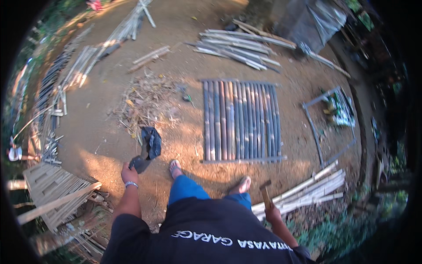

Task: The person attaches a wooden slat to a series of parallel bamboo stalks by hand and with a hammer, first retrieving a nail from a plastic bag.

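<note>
My left hand [129, 173] is closed on the edge of a crumpled black plastic bag [152, 143], which hangs out in front of it above the bare soil. In my right hand [273, 214] is a hammer [266, 198], gripped by its wooden handle with the head pointing away from me. Ahead, slightly right of centre, a panel of dark bamboo poles [233, 119] lies flat on the ground. Its poles run side by side between two crosspieces. Neither hand touches the panel.
Dry leaves and shavings [149, 101] lie heaped beyond the bag. Split bamboo lengths [237, 46] are stacked at the far side, with more bamboo strips [312, 189] near my right. A rectangular frame [313, 132] rests at right. A slatted bamboo panel [55, 187] stands at left.
</note>
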`<state>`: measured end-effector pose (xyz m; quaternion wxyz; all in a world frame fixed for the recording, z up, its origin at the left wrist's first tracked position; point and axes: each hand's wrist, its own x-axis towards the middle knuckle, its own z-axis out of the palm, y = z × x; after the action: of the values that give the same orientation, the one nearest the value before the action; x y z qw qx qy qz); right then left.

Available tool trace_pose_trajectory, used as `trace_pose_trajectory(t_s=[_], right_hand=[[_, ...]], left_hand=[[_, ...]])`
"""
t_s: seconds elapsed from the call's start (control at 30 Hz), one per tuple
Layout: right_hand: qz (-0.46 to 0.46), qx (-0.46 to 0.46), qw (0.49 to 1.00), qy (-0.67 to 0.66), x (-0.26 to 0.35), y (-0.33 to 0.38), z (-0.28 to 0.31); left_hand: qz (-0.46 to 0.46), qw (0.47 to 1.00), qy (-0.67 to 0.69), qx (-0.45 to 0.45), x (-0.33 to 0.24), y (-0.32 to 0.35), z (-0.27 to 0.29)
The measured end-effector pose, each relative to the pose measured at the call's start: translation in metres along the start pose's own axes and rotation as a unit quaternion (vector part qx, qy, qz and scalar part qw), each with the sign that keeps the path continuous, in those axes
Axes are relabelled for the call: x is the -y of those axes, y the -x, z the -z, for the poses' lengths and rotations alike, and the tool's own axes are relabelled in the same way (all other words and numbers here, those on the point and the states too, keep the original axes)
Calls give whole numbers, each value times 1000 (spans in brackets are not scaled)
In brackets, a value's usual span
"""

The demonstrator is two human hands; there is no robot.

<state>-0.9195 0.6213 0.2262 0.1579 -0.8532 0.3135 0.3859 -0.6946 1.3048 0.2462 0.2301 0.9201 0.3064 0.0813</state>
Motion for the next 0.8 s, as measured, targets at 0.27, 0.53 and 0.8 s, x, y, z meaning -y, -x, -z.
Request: trace_pose_trajectory(t_s=[0.27, 0.53, 0.8], right_hand=[[48, 120, 987, 96, -132, -101, 77], [52, 82, 951, 293, -117, -157, 98], [158, 62, 980, 98, 22, -84, 148]], left_hand=[[146, 977, -60, -141, -40, 120, 33], [99, 990, -58, -88, 29, 231, -2], [183, 982, 5, 37, 59, 293, -79]])
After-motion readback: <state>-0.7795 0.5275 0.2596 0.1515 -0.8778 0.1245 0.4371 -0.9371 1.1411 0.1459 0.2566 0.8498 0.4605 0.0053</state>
